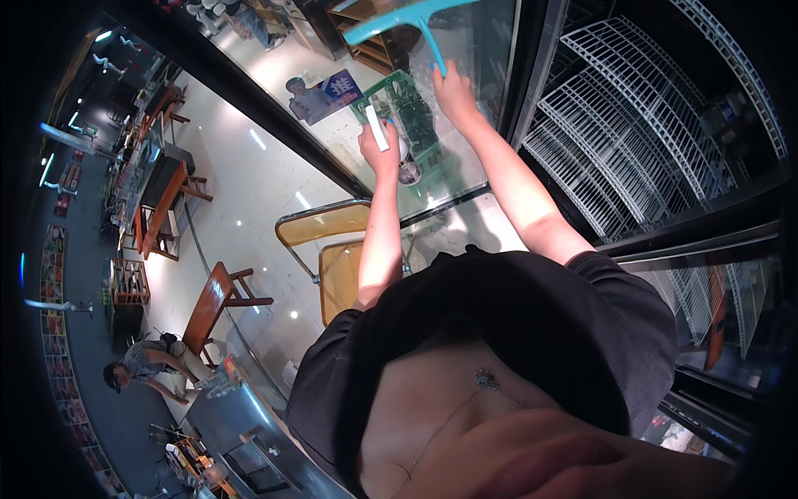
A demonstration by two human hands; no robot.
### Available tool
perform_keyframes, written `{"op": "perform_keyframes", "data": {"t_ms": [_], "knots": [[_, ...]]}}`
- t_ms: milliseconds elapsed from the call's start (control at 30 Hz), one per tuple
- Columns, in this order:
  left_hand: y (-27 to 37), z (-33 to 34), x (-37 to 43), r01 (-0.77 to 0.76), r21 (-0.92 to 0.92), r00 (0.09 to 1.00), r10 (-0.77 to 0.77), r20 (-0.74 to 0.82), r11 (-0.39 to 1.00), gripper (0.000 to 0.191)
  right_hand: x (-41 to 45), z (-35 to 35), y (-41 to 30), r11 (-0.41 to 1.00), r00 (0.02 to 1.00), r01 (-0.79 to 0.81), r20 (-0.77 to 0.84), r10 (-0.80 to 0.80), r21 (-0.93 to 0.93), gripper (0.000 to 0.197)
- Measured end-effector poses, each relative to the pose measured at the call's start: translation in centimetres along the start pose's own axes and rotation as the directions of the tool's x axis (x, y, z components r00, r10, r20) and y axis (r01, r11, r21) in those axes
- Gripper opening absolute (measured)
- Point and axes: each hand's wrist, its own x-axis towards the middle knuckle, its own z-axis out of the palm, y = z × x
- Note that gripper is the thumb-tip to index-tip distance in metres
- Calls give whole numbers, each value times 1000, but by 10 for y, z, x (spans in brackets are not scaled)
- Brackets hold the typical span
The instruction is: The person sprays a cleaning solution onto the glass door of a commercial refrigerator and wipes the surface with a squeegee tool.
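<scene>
My right hand point(460, 96) grips the handle of a turquoise squeegee point(430, 47), held up at the top of the view against or close to a glass door pane point(480, 150). I cannot tell whether its blade touches the glass. In my left hand point(377, 150) is a spray bottle with a white trigger head point(376, 128); the bottle's lower body point(409, 171) shows beside my wrist. A printed sticker point(327, 96) with a person's picture and writing is beside that hand. Through the pane appears a green plastic crate point(399, 103) holding several bottles.
To my right, a display fridge stands open with white wire shelves point(629, 106). A yellow folding chair point(324, 221) is close on my left. Farther left are a wooden bench point(215, 293), a metal counter point(234, 411) and a bending person point(153, 365).
</scene>
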Motion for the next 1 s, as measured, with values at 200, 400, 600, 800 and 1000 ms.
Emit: {"op": "perform_keyframes", "data": {"t_ms": [200, 400, 600, 800, 1000], "knots": [[1, 6, -5, 25, 19, 1000, -25, -4, 999, 13, -33, 12, 48, 994, 994, -42, 92, 52, -104, 31], [12, 9, -8, 23, 33, 1000, -23, -16, 999, 13, -62, 18, 79, 986, 982, -73, 161, 97, -147, 33], [20, 12, -16, -23, 66, 1000, 24, -11, 998, 14, -74, 0, 83, 981, 963, -179, 193, 189, -71, 33], [39, 30, -28, 39, 19, 999, -39, 18, 999, 12, -29, -32, 76, 989, 991, -132, 19, 131, 68, 30], [55, 57, -44, 9, 24, 1000, -10, 26, 1000, 12, 0, -29, 95, 962, 989, -137, 82, 121, 237, 34]]}}
